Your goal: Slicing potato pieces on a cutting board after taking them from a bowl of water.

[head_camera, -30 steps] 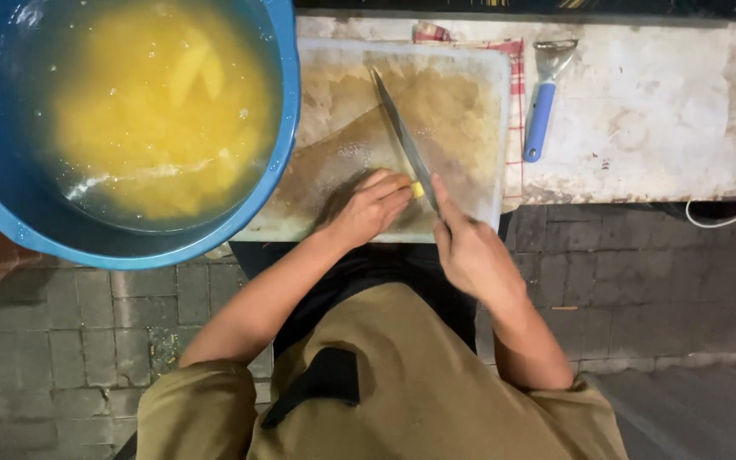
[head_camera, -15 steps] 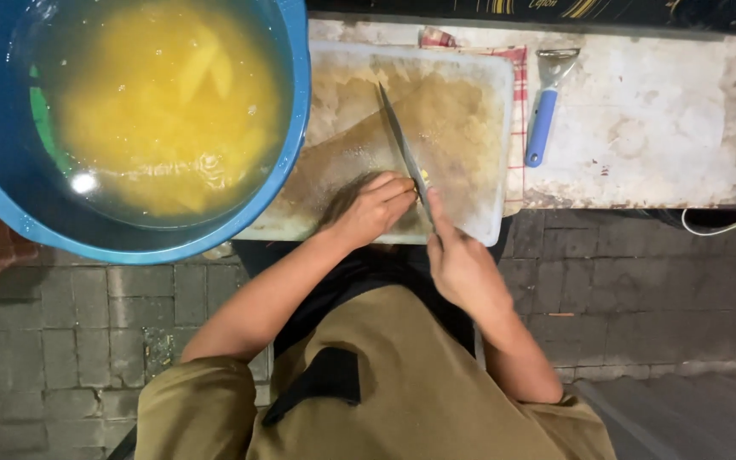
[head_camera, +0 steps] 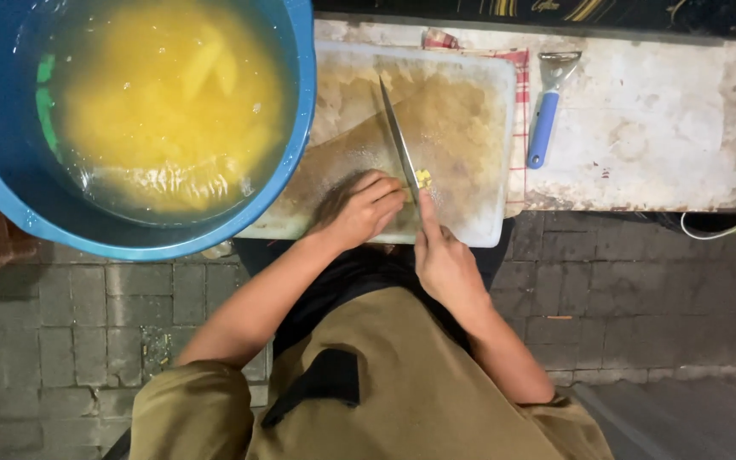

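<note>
A stained whitish cutting board [head_camera: 462,102] lies on a worn white table. My right hand [head_camera: 442,255] grips the handle of a long knife [head_camera: 398,136], its blade pointing away across the board. My left hand [head_camera: 364,209] rests on the board's near edge, fingers curled on a small yellow piece of food [head_camera: 423,178] right beside the blade.
A big blue basin [head_camera: 10,204] of yellowish water with pale cut strips stands at the left, overlapping the board. A blue-handled peeler [head_camera: 547,115] lies on the table right of the board, by a red checked cloth [head_camera: 517,68]. Grey paving bricks lie below.
The view has shifted slightly. Both hands stay on the board with the knife at the yellow piece; the blade has edged a little.
</note>
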